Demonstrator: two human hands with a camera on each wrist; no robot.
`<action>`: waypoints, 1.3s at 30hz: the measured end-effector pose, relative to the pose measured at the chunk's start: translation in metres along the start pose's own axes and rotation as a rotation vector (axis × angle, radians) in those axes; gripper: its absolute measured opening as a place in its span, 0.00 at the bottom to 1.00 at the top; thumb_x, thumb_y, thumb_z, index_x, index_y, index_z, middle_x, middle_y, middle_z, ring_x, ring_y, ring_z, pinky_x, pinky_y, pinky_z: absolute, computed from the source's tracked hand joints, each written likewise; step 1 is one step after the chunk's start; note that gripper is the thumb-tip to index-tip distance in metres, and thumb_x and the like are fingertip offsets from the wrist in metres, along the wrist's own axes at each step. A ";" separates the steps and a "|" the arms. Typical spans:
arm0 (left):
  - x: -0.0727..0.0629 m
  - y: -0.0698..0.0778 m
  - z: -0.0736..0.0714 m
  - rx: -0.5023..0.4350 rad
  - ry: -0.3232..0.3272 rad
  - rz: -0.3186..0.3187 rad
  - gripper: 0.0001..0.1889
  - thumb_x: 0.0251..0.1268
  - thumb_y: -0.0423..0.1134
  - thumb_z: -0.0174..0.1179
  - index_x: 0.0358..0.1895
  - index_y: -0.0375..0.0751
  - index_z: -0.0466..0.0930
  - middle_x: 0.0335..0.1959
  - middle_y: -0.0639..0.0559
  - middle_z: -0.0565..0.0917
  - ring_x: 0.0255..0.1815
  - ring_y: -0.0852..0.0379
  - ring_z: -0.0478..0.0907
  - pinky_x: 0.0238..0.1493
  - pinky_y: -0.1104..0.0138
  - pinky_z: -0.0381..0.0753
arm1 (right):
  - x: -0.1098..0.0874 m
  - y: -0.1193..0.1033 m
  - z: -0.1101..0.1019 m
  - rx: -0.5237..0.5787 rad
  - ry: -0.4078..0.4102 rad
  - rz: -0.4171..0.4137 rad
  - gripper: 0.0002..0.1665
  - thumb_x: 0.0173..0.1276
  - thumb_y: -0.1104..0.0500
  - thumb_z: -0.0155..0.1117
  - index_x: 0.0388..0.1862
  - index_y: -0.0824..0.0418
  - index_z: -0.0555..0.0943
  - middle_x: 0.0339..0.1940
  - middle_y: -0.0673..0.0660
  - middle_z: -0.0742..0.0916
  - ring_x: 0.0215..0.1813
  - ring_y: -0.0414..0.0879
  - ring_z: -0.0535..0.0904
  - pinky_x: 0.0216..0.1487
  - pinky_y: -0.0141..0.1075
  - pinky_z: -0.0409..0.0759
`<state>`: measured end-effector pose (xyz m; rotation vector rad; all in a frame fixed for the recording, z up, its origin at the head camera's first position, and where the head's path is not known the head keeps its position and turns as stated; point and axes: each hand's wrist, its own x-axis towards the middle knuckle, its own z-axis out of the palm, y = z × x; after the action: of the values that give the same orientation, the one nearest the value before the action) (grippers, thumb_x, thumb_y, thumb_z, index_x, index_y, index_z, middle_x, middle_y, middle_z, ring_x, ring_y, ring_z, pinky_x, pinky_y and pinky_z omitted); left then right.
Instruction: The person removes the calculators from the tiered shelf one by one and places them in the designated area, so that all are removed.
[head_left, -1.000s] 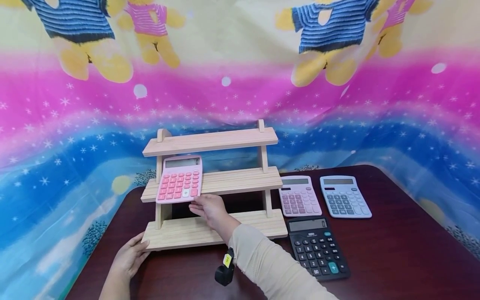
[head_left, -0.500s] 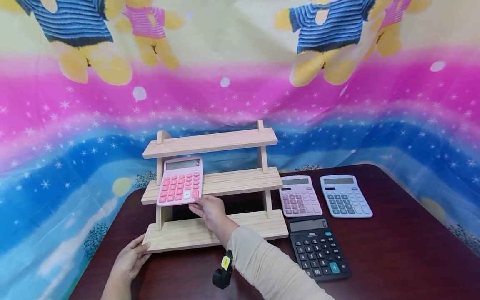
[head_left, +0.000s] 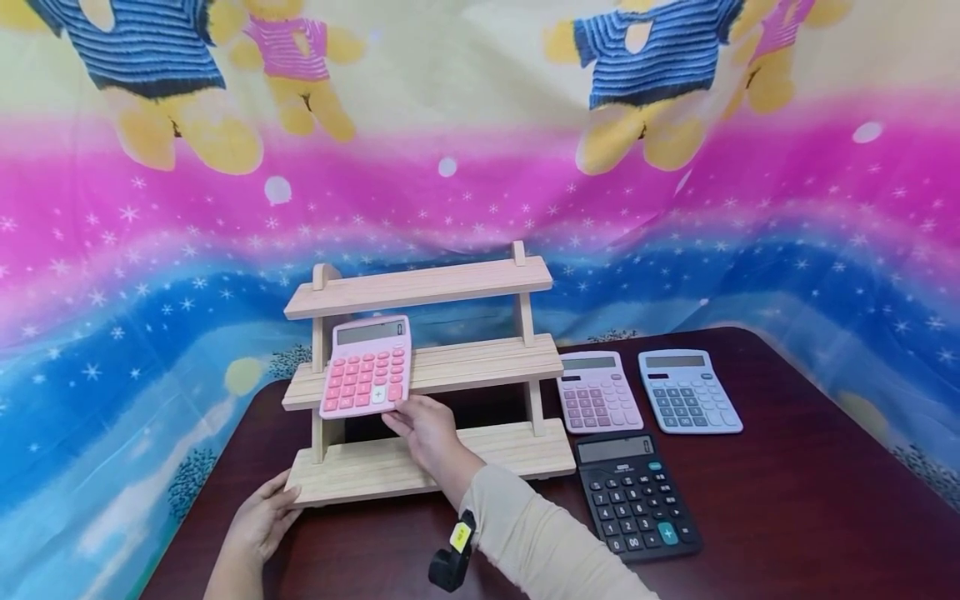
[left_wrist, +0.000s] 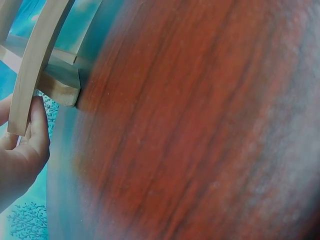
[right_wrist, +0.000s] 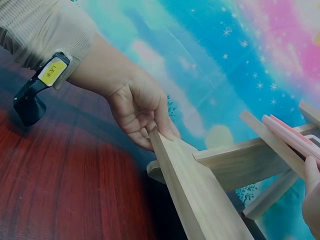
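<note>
My right hand (head_left: pixel 431 437) pinches the lower right corner of a pink calculator (head_left: pixel 367 367). The calculator's face tilts toward me at the left part of the wooden shelf's middle board (head_left: pixel 480 365), its lower end in front of that board's edge. In the right wrist view the calculator (right_wrist: pixel 290 134) shows edge-on close to the board; whether it rests on it I cannot tell. My left hand (head_left: pixel 262 517) grips the left end of the bottom board (head_left: pixel 360 473), thumb on top. The left wrist view shows fingers (left_wrist: pixel 37 130) around that board end.
Right of the shelf lie a pale pink calculator (head_left: pixel 600 392), a light blue calculator (head_left: pixel 690 392) and a black calculator (head_left: pixel 633 496) on the dark red-brown table (head_left: pixel 795 467). A patterned cloth (head_left: pixel 480 158) hangs behind. The shelf's top board (head_left: pixel 420 285) overhangs the pink calculator.
The pink calculator and my right hand have shifted slightly right and down in the head view. My left hand stays on the bottom board's end.
</note>
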<state>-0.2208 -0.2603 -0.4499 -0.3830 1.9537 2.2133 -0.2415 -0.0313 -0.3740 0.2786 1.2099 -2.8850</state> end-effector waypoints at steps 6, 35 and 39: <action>0.001 0.000 0.001 0.010 -0.012 0.001 0.37 0.59 0.32 0.53 0.65 0.30 0.40 0.56 0.34 0.57 0.32 0.70 0.73 0.38 0.71 0.71 | -0.006 -0.004 -0.006 0.041 0.015 -0.017 0.06 0.53 0.78 0.49 0.32 0.77 0.72 0.26 0.60 0.80 0.29 0.47 0.78 0.41 0.42 0.74; 0.003 0.001 -0.001 0.019 -0.028 -0.012 0.37 0.59 0.33 0.53 0.66 0.31 0.39 0.61 0.32 0.48 0.31 0.70 0.72 0.38 0.72 0.71 | -0.041 -0.053 -0.044 0.002 -0.160 -0.029 0.12 0.59 0.76 0.46 0.43 0.79 0.68 0.34 0.60 0.80 0.37 0.47 0.78 0.46 0.42 0.71; 0.001 0.002 -0.001 0.003 -0.035 -0.012 0.38 0.59 0.33 0.54 0.66 0.31 0.38 0.60 0.32 0.51 0.31 0.70 0.73 0.38 0.72 0.71 | -0.047 -0.061 -0.051 -0.007 -0.178 -0.042 0.15 0.59 0.76 0.46 0.47 0.81 0.65 0.36 0.61 0.80 0.39 0.47 0.77 0.47 0.42 0.70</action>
<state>-0.2217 -0.2616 -0.4487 -0.3527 1.9316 2.1941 -0.1909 0.0449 -0.3580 -0.0050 1.2085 -2.8658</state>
